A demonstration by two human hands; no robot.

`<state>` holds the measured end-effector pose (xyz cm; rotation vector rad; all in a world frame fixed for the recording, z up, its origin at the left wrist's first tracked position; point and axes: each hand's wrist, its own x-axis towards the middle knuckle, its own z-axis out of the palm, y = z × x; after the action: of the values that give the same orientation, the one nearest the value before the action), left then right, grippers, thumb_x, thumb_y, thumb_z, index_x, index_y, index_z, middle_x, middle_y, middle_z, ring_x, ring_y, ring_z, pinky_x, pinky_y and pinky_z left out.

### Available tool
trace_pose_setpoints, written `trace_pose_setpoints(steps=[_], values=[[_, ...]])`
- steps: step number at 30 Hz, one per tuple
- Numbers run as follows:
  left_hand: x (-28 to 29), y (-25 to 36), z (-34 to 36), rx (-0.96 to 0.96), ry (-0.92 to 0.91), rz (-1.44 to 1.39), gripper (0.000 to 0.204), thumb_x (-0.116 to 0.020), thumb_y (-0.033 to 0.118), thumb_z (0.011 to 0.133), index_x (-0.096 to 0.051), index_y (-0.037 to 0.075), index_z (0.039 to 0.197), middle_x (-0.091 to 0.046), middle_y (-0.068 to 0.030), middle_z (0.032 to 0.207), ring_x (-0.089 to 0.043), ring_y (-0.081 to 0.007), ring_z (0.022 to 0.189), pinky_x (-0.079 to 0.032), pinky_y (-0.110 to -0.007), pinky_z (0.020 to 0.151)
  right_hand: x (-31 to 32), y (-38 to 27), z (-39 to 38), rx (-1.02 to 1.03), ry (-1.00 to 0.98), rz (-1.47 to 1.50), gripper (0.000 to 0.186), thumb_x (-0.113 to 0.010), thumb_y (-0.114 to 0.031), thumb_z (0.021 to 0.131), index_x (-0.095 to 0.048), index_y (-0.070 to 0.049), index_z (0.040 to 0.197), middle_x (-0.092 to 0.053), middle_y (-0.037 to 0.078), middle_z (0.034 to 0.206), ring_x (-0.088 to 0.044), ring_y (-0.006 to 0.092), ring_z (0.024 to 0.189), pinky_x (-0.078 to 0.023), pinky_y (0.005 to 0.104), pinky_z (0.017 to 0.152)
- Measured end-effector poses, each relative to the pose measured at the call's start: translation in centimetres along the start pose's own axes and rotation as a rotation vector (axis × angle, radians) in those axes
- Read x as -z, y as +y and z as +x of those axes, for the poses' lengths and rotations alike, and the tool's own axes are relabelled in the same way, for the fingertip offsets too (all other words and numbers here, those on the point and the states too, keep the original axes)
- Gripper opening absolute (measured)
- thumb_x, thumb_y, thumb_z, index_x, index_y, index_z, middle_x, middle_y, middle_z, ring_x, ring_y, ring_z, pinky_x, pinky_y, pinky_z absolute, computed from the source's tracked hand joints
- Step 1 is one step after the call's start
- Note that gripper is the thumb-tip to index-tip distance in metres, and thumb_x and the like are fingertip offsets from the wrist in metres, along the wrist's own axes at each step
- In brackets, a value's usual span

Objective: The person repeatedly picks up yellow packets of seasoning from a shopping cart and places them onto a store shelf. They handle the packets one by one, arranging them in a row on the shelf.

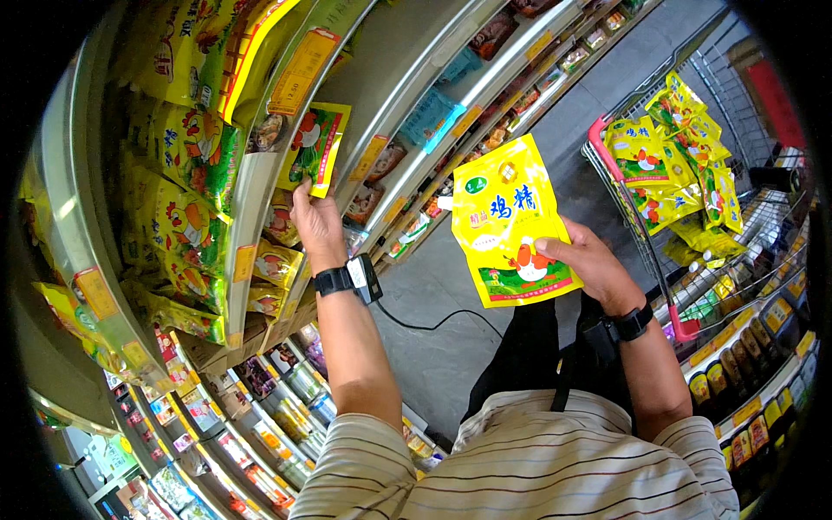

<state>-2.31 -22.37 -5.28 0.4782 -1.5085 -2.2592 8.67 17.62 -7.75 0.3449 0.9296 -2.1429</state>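
In my right hand (589, 264) is a yellow seasoning pouch (507, 212) with a white spout on its left edge and a red-and-white chicken picture near the bottom; the thumb presses on its front. My left hand (317, 221) reaches to the shelf and grips the lower edge of a smaller yellow-and-green seasoning packet (315, 143), just below an orange price tag. More yellow packets (186, 217) with chicken pictures fill the shelves left of that hand. Both wrists wear black bands, the left one with a small box and a cable.
A wire shopping cart (659, 286) with a pink-red handle stands at the right, holding a heap of similar yellow pouches (685, 152). Metal shelf edges (425, 78) with price tags run diagonally across the upper middle. Shelves of jars (745, 364) line the lower right. Grey floor (425, 347) shows between.
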Motion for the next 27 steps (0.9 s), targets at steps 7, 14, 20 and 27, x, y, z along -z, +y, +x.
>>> trace_pose_setpoints(steps=[7,14,20,27], values=[[3.1,-0.3,3.7,0.168,-0.008,0.069,0.026,-0.061,0.008,0.088,-0.056,0.001,0.113,-0.060,-0.0126,0.119,-0.057,-0.0276,0.107,-0.047,-0.047,0.093,0.0,0.6,1.0,-0.037,0.034,0.008,0.046,-0.064,-0.016,0.093,-0.049,-0.001,0.134,-0.063,0.007,0.121,-0.062,0.0130,0.105,-0.049,0.0295,0.093],[4.5,0.6,6.3,-0.009,0.059,0.934,0.028,-0.060,0.013,0.090,-0.055,0.003,0.116,-0.059,-0.0106,0.120,-0.056,-0.0289,0.110,-0.043,-0.048,0.093,-0.1,0.9,2.0,-0.052,0.022,0.020,0.047,-0.064,-0.015,0.093,-0.048,-0.002,0.135,-0.064,0.008,0.121,-0.063,0.0134,0.103,-0.050,0.0296,0.092],[-0.6,0.6,7.8,0.048,-0.049,0.428,0.031,-0.055,0.020,0.096,-0.051,0.005,0.123,-0.051,-0.0123,0.133,-0.048,-0.0303,0.122,-0.036,-0.050,0.104,-0.1,0.9,2.6,-0.059,0.012,0.057,0.047,-0.064,-0.015,0.092,-0.048,-0.002,0.135,-0.063,0.008,0.122,-0.063,0.0136,0.104,-0.050,0.0294,0.092],[-1.5,0.9,6.9,-0.146,-0.183,1.742,0.039,-0.063,0.017,0.088,-0.054,0.002,0.122,-0.056,-0.0160,0.129,-0.054,-0.0348,0.118,-0.042,-0.046,0.101,-0.1,1.3,3.2,-0.076,-0.004,0.006,0.045,-0.065,-0.016,0.092,-0.050,-0.002,0.133,-0.065,0.008,0.118,-0.065,0.0127,0.100,-0.051,0.0287,0.090]])
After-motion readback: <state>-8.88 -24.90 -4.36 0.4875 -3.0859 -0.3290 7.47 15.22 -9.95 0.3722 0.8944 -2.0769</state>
